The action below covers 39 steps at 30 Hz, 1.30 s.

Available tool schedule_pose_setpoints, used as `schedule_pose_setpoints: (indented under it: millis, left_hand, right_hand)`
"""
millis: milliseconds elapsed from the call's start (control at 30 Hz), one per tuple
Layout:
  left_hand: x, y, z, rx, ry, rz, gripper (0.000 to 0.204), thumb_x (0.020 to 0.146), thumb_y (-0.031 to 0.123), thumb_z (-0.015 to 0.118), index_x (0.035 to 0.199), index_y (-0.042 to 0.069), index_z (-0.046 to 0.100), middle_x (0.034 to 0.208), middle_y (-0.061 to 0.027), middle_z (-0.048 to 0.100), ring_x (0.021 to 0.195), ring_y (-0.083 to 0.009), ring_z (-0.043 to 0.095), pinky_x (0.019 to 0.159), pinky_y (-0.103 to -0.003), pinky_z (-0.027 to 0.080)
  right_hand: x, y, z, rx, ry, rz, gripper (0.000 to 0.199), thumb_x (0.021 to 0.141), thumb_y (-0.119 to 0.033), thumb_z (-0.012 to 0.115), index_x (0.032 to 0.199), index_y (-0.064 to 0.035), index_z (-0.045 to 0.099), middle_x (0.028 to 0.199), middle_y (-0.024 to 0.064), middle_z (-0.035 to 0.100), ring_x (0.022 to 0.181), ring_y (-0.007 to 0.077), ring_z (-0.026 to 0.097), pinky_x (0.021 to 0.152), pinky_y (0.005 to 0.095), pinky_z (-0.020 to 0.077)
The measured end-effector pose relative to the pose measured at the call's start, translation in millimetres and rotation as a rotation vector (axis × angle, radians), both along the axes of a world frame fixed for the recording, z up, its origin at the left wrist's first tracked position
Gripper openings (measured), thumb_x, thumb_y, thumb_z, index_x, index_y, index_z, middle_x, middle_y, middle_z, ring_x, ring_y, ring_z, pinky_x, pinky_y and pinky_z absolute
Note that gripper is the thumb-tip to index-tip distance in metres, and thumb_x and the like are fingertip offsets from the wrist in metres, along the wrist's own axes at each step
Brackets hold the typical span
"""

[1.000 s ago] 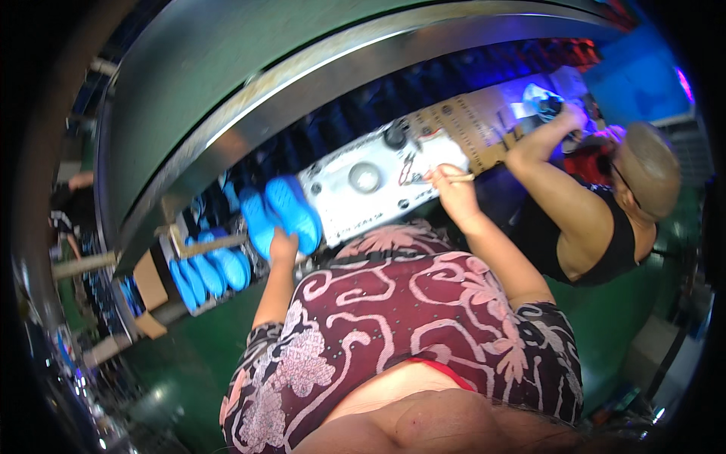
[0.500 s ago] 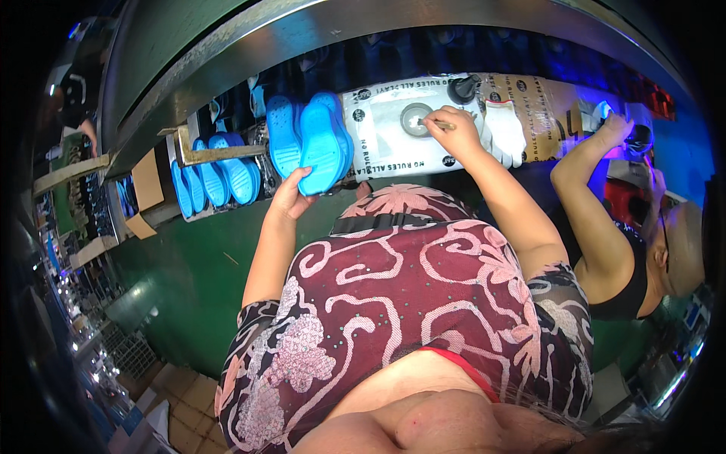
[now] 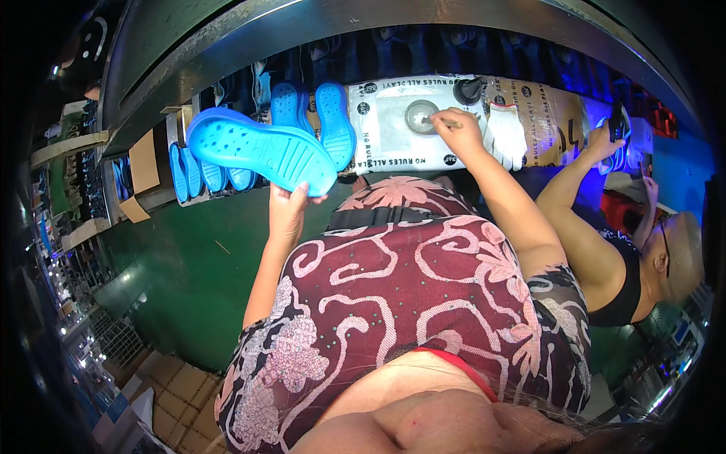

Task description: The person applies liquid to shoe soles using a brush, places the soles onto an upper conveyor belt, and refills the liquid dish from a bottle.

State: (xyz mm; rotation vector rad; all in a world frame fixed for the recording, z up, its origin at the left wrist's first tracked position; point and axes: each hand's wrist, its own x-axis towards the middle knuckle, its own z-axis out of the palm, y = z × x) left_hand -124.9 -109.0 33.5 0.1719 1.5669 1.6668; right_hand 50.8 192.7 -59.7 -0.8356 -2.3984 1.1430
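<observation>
"So, what is held by the left hand (image 3: 289, 210)?"

"A blue sole (image 3: 253, 147) is gripped there at its ribbed end, with the fingers (image 3: 318, 200) closed at the edge and the thumb laid on the ribbed face."

"And how is it placed?"

"It is raised at a slant to the left of the white sheet (image 3: 384, 142), its holed end pointed to the upper left. Part of a row of soles (image 3: 213, 177) is hidden by it, and more soles (image 3: 335, 125) are set between it and the sheet."

"What about the right hand (image 3: 463, 135)?"

"A thin stick (image 3: 451, 123) is pinched by its fingers, over a round bowl (image 3: 409, 115). Whether the bowl's contents are touched cannot be told."

"And around the bowl?"

"White gloves (image 3: 505, 138) are laid to the right, near a black pot (image 3: 469, 91). Farther right, something dark and blue is held by a co-worker (image 3: 616, 276)."
</observation>
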Motion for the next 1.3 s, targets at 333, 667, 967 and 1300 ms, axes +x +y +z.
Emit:
schedule_pose_setpoints:
  millis: [333, 667, 967, 1300]
  left_hand:
    - [0.8, 75.5, 13.4, 0.094, 0.376, -0.043, 0.038, 0.085, 0.004, 0.053, 0.117, -0.005, 0.035, 0.097, -0.0163, 0.059, 0.069, -0.0193, 0.063, 0.059, -0.027, 0.054]
    - [19.5, 123.2, 39.8, 0.122, 0.867, -0.127, 0.04, 0.074, 0.007, 0.062, 0.111, -0.002, 0.05, 0.09, -0.0158, 0.065, 0.08, -0.0225, 0.065, 0.071, -0.031, 0.05]
    - [19.8, 125.2, 37.8, 0.182, 1.111, -0.171, 0.04, 0.069, 0.003, 0.066, 0.106, 0.0, 0.053, 0.084, -0.0143, 0.064, 0.073, -0.0246, 0.065, 0.066, -0.031, 0.05]
    - [21.3, 119.3, 41.0, 0.152, 1.1, -0.15, 0.038, 0.069, 0.004, 0.067, 0.104, -0.001, 0.053, 0.082, -0.0141, 0.064, 0.07, -0.0251, 0.065, 0.065, -0.032, 0.051]
  right_hand:
    - [20.0, -11.7, 50.8, -0.549, 0.277, -0.295, 0.026, 0.091, -0.024, 0.056, 0.089, -0.0005, 0.068, 0.076, 0.0057, 0.063, 0.07, 0.0119, 0.055, 0.066, 0.0262, 0.0447]
    - [29.2, -45.7, 168.8, 0.085, 0.493, 0.066, 0.025, 0.089, -0.017, 0.053, 0.075, -0.0005, 0.065, 0.067, 0.0074, 0.06, 0.063, 0.0186, 0.055, 0.078, 0.0353, 0.0416]
    - [17.4, -51.3, 169.0, 0.332, 0.413, 0.173, 0.021, 0.087, -0.015, 0.055, 0.071, -0.0045, 0.065, 0.065, 0.0039, 0.06, 0.062, 0.0184, 0.054, 0.084, 0.0378, 0.0395]
    - [12.3, -48.2, 172.9, 0.305, 0.389, 0.21, 0.019, 0.086, -0.015, 0.057, 0.071, -0.0059, 0.065, 0.066, 0.0032, 0.061, 0.062, 0.0186, 0.055, 0.084, 0.038, 0.0398]
